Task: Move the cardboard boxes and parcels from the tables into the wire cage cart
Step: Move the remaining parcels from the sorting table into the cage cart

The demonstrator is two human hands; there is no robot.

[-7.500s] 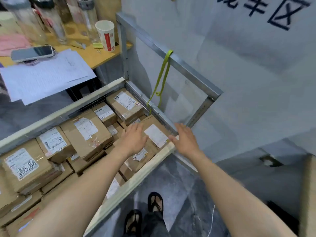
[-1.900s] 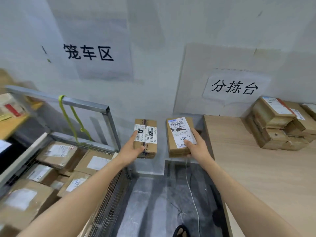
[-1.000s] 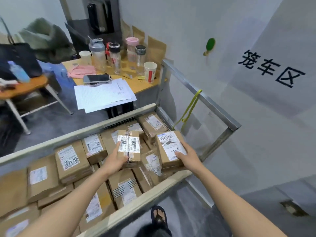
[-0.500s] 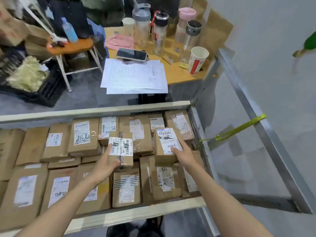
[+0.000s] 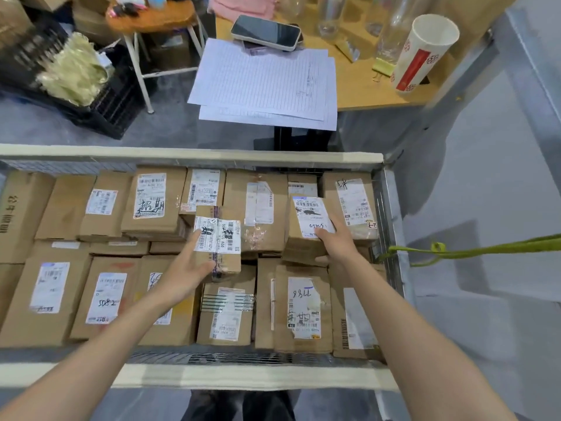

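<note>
I look straight down into the wire cage cart (image 5: 194, 158), filled with several brown cardboard parcels bearing white labels. My left hand (image 5: 182, 273) holds a small taped box (image 5: 217, 238) from its near left side, low over the middle of the pile. My right hand (image 5: 335, 241) grips a second box (image 5: 306, 226) with a handwritten label, fingers over its top and thumb under its near edge. That box sits on the stack near the cart's right wall.
Beyond the cart stands a wooden desk (image 5: 364, 92) with lined papers (image 5: 267, 83), a phone (image 5: 265, 33), bottles and a paper cup (image 5: 422, 53). A stool (image 5: 151, 22) and a black crate (image 5: 100, 98) stand at the far left. A green strap (image 5: 473, 249) hangs off the right rail.
I carried both boxes from the sorting table over to the cart. In the last half second both hands lowered the boxes onto the pile and my view tipped further down.
</note>
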